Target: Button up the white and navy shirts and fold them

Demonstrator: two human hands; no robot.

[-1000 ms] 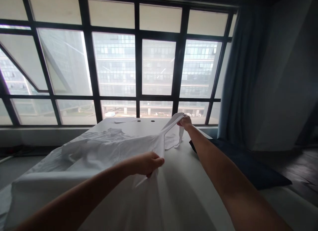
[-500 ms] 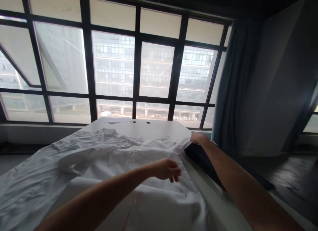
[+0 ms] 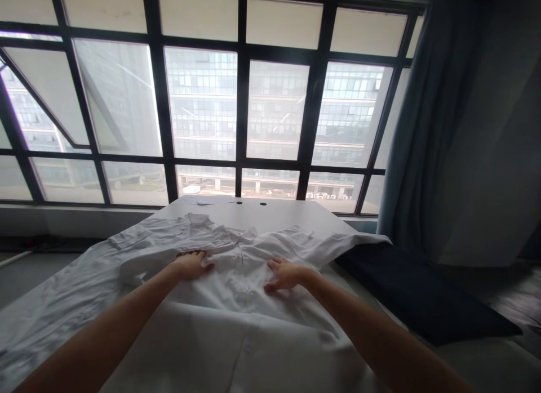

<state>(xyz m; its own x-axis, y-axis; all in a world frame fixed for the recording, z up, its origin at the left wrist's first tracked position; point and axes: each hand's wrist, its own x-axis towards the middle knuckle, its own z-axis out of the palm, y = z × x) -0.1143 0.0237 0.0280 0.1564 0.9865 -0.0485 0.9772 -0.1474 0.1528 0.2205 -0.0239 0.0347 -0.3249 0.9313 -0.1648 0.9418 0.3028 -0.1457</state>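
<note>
A: Where do we have the white long-sleeved cloth shirt (image 3: 236, 297) on this white flat-topped desk (image 3: 270, 215)?

B: It spreads over the middle and runs towards us, where it hides the near edge; its front seam lies roughly midway between the left and right edges, probably so that both arms reach its two sides equally

A: And why does the right sleeve (image 3: 350, 242) stick out so far?

B: It lies stretched across the right edge, its end over a dark navy flat fabric piece (image 3: 422, 289); we judge that this keeps the sleeve from bunching under the body of the shirt. Along the left edge we see a wrinkled whitish garment (image 3: 80, 286), though we cannot tell whether it is wholly separate

A: How do we hold the shirt, then?

B: We pinch none of it that shows. Our left hand (image 3: 194, 265) rests palm down on its left side, fingers loosely apart and pointing at the far edge, thumb turned inward. Our right hand (image 3: 284, 275) rests on the other side, fingers pointing across towards the left edge, thumb well apart from them. The undersides are hidden, but such flat palms seem meant for pressing and smoothing

A: And our arms?

B: Both reach forward from the near side, slanting in towards the seam
</note>
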